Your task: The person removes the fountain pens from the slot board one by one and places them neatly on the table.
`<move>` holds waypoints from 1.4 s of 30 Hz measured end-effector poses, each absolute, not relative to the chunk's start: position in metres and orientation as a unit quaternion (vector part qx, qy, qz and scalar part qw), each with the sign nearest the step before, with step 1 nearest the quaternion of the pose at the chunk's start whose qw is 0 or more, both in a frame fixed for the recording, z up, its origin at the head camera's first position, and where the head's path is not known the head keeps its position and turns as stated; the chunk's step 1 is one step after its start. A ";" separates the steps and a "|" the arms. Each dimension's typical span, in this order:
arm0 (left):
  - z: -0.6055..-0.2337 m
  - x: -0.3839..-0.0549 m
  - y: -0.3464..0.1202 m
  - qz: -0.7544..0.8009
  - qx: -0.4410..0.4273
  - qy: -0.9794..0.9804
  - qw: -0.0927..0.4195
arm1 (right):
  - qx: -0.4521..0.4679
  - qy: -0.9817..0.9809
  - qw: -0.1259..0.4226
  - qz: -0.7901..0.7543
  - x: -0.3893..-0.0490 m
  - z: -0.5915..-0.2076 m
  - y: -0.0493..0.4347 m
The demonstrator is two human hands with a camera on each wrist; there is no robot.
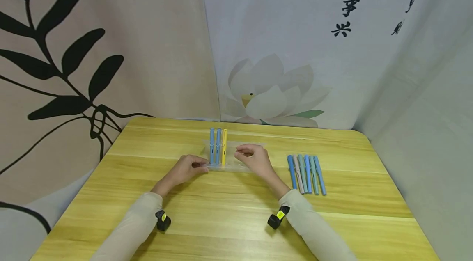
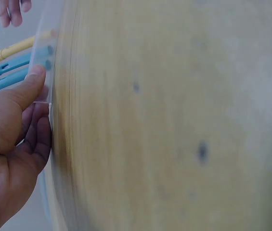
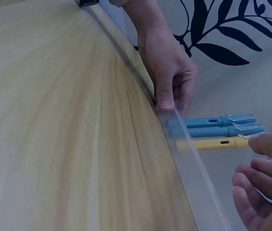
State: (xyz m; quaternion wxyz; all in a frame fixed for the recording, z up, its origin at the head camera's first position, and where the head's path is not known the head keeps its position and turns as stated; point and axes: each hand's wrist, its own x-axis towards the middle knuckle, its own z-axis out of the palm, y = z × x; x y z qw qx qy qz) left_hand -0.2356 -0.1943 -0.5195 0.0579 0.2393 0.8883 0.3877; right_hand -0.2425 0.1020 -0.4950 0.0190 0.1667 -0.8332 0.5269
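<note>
A clear plastic pen stand [image 1: 236, 167] holds two blue pens [image 1: 212, 146] and a yellow pen [image 1: 224, 147] side by side at its left end. My left hand [image 1: 188, 167] pinches the stand's left front corner; in the left wrist view its thumb [image 2: 35, 77] lies on the clear lip with the other fingers curled below. To the right of the yellow pen, my right hand [image 1: 255, 158] hovers over the stand with loosely bent fingers and nothing in them. The right wrist view shows its thumb overlapping the yellow pen's [image 3: 217, 143] capped end.
Several blue, teal and pale pens [image 1: 306, 175] lie in a row on the wooden table [image 1: 214, 220], right of my right forearm. Printed curtains [image 1: 166, 47] stand behind the table. A black wrist camera [image 1: 163, 220] sits on each sleeve.
</note>
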 end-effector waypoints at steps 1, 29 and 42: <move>-0.520 -0.236 -0.194 0.387 0.240 0.888 0.058 | 0.169 -0.833 0.016 0.527 -0.243 -0.496 0.100; -0.519 -0.237 -0.195 0.387 0.238 0.889 0.059 | 0.121 -0.845 -0.001 0.520 -0.254 -0.507 0.055; -0.519 -0.237 -0.193 0.387 0.233 0.890 0.060 | 0.120 -0.849 0.010 0.514 -0.255 -0.507 0.052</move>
